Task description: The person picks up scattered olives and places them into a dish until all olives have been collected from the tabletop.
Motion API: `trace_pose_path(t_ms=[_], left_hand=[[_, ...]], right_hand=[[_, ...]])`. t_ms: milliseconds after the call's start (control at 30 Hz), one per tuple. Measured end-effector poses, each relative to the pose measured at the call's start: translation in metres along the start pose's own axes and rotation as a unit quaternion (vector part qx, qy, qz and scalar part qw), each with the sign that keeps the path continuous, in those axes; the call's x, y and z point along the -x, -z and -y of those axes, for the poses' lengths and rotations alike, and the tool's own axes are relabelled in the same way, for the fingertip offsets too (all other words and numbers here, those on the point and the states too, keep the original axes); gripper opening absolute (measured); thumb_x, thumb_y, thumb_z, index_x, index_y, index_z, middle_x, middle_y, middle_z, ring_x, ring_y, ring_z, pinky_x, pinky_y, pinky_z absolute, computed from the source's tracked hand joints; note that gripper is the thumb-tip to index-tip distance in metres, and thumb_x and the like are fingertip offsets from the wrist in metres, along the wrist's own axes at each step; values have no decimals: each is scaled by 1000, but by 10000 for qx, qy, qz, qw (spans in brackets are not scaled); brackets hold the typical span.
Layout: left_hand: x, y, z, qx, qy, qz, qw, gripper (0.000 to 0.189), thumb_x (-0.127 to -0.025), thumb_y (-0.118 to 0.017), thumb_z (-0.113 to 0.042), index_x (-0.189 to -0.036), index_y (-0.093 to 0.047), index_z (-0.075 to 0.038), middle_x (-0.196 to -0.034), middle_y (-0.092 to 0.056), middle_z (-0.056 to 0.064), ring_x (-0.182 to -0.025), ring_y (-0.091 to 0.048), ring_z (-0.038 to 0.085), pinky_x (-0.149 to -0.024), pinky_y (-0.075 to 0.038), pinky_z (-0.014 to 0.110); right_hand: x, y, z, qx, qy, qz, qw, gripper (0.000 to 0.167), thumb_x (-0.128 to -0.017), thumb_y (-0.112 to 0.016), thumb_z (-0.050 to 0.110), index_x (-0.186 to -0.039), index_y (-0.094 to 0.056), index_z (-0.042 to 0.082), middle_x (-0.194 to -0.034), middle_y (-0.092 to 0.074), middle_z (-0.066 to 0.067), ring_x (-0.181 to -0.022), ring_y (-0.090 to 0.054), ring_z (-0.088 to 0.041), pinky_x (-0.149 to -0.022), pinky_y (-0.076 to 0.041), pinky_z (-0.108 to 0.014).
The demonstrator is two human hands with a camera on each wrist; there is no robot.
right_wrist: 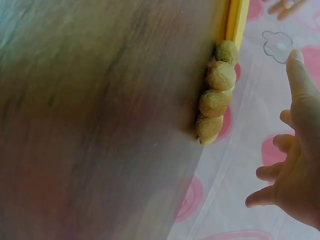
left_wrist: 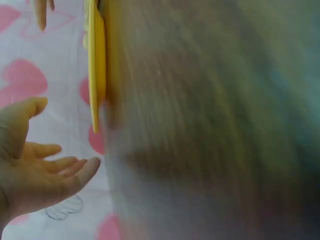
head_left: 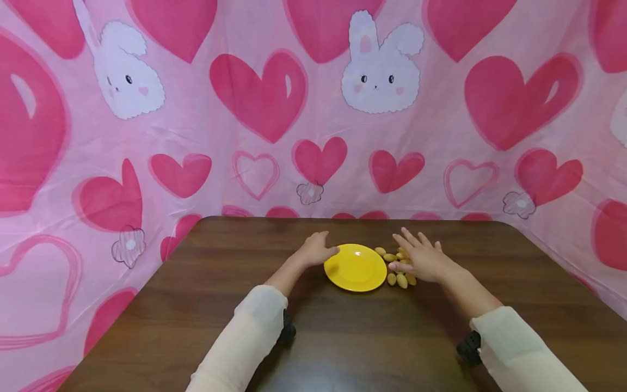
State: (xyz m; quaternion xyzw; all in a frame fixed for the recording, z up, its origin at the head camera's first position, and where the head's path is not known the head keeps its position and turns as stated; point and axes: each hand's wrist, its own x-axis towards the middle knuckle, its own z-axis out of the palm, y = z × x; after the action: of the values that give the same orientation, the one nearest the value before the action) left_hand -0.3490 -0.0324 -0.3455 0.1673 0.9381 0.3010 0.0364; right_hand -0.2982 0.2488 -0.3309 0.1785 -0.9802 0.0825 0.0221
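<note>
A round yellow plate lies flat on the table. Several brownish-yellow, wrinkled oval pieces like nuts in their shells are clustered just right of it. My left hand hovers beside the plate's left rim, fingers loosely bent; the left wrist view shows a gap between that hand and the plate. Over the nuts hangs my right hand, fingers spread, hiding some of them. In the right wrist view the row of nuts stands apart from the right hand. Neither hand holds anything.
The dark brown wooden table has rounded far corners. Behind and around it hangs a pink cloth with hearts and rabbits. Each forearm wears a white sleeve and a black wrist device, seen by the left and right cuffs.
</note>
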Motion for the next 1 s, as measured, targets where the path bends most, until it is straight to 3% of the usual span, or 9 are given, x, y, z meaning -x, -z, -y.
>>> trace_pose_path(t_ms=[100, 233, 400, 633, 867, 1000], left_hand=[[-4, -3, 6, 784, 623, -36, 9950, 64, -89, -58, -31, -138, -36, 2, -137, -40, 20, -112, -49, 31, -88, -47, 40], [-6, -5, 15, 1962, 1106, 77, 9743, 61, -89, -58, -25, -137, -36, 6, -130, -43, 22, -99, -54, 29, -66, -55, 34], [-7, -3, 24, 2834, 1143, 393, 9513, 56, -90, -57, -19, -135, -37, 8, -121, -50, 20, -98, -54, 29, -63, -55, 34], [-5, 2, 33, 3407, 981, 1405, 9244, 52, -91, -56, -13, -137, -38, 4, -124, -50, 18, -97, -55, 25, -74, -54, 35], [-1, 4, 30, 3460, 914, 1822, 9158, 59, -84, -61, 2, -137, -36, 4, -122, -49, 17, -89, -57, 22, -80, -52, 34], [0, 3, 25, 3327, 971, 1684, 9228, 63, -79, -63, 9, -136, -38, 4, -119, -48, 16, -88, -56, 22, -80, -51, 32]], right_hand=[[0, -2, -1, -34, -33, 16, 10000, 83, -85, -51, 57, -146, -24, 7, -149, -13, -22, -128, -13, -55, -90, -8, -76], [1, -3, -2, -65, -75, 63, 9999, 82, -86, -52, 56, -146, -25, 7, -149, -13, -23, -127, -12, -55, -90, -8, -76], [0, -4, -2, -116, -49, 49, 9999, 81, -85, -52, 55, -145, -26, 7, -149, -14, -23, -127, -13, -56, -90, -8, -76], [-1, -5, 1, -129, -21, 135, 9998, 82, -85, -51, 57, -146, -24, 8, -150, -12, -22, -127, -12, -57, -91, -8, -76], [-3, -6, 6, -176, 24, 46, 9998, 80, -86, -54, 53, -145, -26, 8, -149, -14, -22, -126, -14, -57, -91, -8, -76], [-4, -6, 6, -216, 29, 48, 9998, 81, -85, -53, 54, -145, -27, 7, -149, -15, -23, -126, -14, -58, -91, -8, -76]])
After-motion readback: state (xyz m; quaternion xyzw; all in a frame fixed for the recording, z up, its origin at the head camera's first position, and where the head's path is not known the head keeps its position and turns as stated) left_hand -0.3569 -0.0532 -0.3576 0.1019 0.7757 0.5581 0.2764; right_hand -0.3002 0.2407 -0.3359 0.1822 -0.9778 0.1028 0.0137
